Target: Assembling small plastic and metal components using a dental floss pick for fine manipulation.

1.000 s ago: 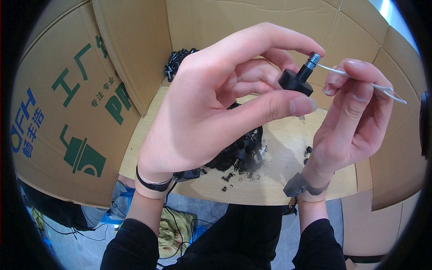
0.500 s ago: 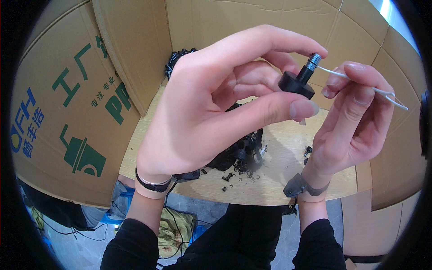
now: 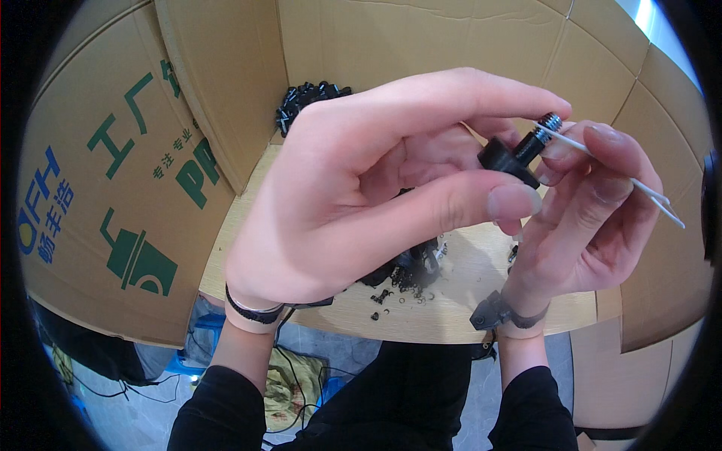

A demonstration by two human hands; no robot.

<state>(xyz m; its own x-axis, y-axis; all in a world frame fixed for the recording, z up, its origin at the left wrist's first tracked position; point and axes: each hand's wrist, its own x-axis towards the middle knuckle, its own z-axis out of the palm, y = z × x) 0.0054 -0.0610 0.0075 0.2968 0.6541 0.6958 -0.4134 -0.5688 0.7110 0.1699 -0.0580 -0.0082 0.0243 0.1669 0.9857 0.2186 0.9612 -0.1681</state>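
Observation:
My left hand (image 3: 391, 188) is closed on a black screw (image 3: 510, 161) with a wide round head, the thumb and fingers pinching the head. Its threaded end tilts up to the right, and my index fingertip rests by the tip. Between thumb and fingers, my right hand (image 3: 594, 203) pinches a thin white string (image 3: 562, 137). One part of the string reaches across the screw's thread; whether it goes right around cannot be seen. The loose ends (image 3: 662, 201) stick out past my right hand. Both hands are raised above the table.
Cardboard walls (image 3: 421, 37) surround the wooden table (image 3: 481, 301) at the back and sides. A heap of black screws (image 3: 301, 101) lies in the far left corner. Under my left hand is a black bag (image 3: 410, 263), with small rings and screws (image 3: 383, 297) scattered near it.
Both hands have shifted, the left one to the right and down with the screw. The white string, beside the thread before, now lies across it.

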